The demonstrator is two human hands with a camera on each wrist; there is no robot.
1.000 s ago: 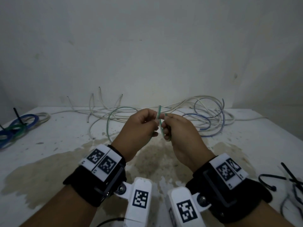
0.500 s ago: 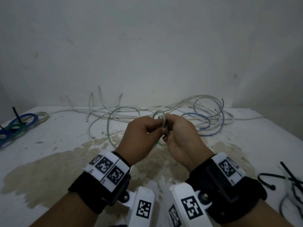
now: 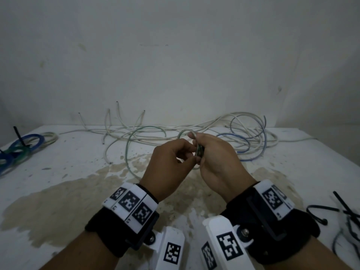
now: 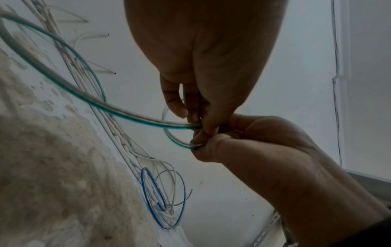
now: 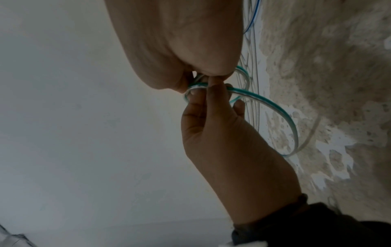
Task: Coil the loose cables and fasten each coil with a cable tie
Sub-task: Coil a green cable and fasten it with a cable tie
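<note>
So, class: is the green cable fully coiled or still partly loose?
Partly loose. Both hands pinch a small loop of green cable; its remaining length trails to the table.

The head view looks forward and down over the stained white tabletop (image 3: 58, 191) toward the wall. Both wrist views sit close beneath the hands, facing along the fingers; all three share the green-striped clear cable (image 4: 118, 110) above that tabletop.
</note>
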